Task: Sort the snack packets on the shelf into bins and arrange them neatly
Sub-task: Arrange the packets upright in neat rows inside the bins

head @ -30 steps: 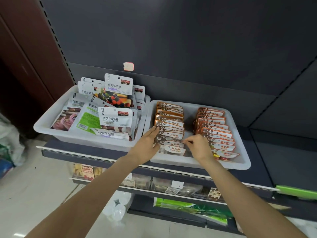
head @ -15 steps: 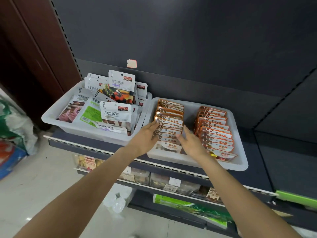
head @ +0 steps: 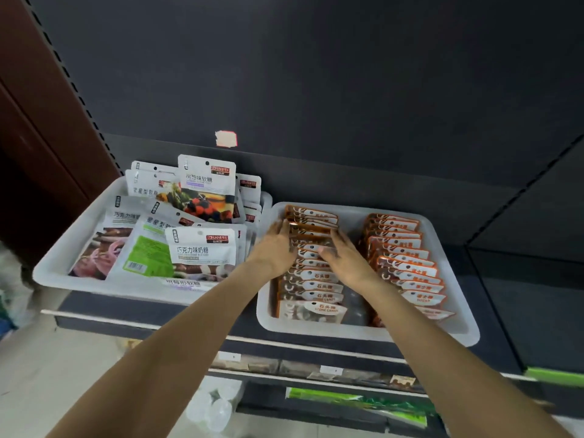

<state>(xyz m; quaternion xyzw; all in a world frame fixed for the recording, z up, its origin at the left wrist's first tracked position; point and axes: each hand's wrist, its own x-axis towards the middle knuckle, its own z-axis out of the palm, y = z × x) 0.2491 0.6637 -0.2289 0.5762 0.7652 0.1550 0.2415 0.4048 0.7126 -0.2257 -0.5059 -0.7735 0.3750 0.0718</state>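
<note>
Two white bins stand side by side on the dark shelf. The right bin (head: pixel 458 330) holds two overlapping rows of orange-brown packets: a left row (head: pixel 311 282) and a right row (head: pixel 407 263). My left hand (head: pixel 276 248) and my right hand (head: pixel 344 257) lie with straight fingers against the two sides of the left row, near its middle and far part. The left bin (head: pixel 53 273) holds several larger white packets (head: pixel 202 248) in a loose, uneven pile, some upright at the back.
A torn sticker (head: pixel 226 139) sits on the dark back panel. Lower shelves (head: pixel 331 371) carry more goods and green packaging (head: pixel 347 399). A brown wall stands at the left, and white cups (head: pixel 211 409) are on the floor below.
Both hands have slid from the near end of the left orange row toward its far end, staying on either side of it. The camera has moved closer.
</note>
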